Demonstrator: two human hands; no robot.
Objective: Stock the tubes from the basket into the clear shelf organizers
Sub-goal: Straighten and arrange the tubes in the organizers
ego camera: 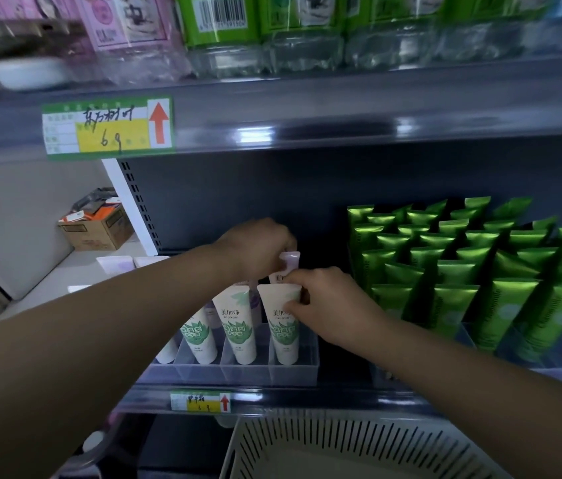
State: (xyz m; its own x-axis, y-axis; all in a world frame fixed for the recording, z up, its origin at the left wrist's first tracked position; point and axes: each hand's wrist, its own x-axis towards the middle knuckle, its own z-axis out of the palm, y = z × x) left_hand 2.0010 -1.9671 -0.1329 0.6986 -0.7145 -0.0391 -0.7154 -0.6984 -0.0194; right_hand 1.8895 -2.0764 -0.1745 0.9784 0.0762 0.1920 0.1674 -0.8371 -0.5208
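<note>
Tubes (238, 340): four white-green in clear organizer (293, 373), rightmost in right hand (331, 305) pinch; one lilac tube (290, 262), left hand (259, 247) pinch.

Single view, head-worn, wide-angle. Faces a shop shelf head-on, tilted a little downward, at arm's reach. Both forearms run in from the lower corners. The left hand (255, 247) and right hand (328, 305) meet just below frame centre, at the lilac tube (289, 261) and white tube (279, 305) over the clear organizer (293, 371). Upper shelf edge (341, 112) crosses the top third, bowed by the lens. Basket (341, 440) cut by the bottom edge, nearest the camera. Green tubes (462, 264) fill the right. Left margin looks past the shelf upright to a cardboard box (96, 226). Top edge blurred.
</note>
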